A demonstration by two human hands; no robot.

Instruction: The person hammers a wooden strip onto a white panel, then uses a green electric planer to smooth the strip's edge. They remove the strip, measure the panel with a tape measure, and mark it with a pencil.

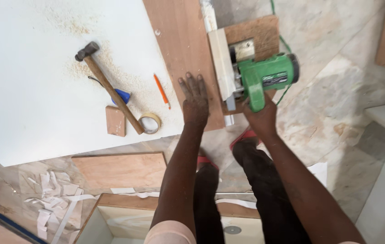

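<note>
My left hand [194, 97] lies flat and open on the brown board [181, 40], my right hand [259, 115] has its grip closed on the green circular saw [265, 77]

A marble floor [337, 104] in grey and beige spreads under even light. White strip offcuts [52, 199] litter its lower left, beside a plywood piece [120, 169] and an open box [111, 221].

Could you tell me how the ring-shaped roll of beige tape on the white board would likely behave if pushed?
The ring-shaped roll of beige tape lies flat, so it would probably slide rather than roll. Small and hollow, it looks light. The wooden-handled hammer touching it might block a leftward push.
</note>
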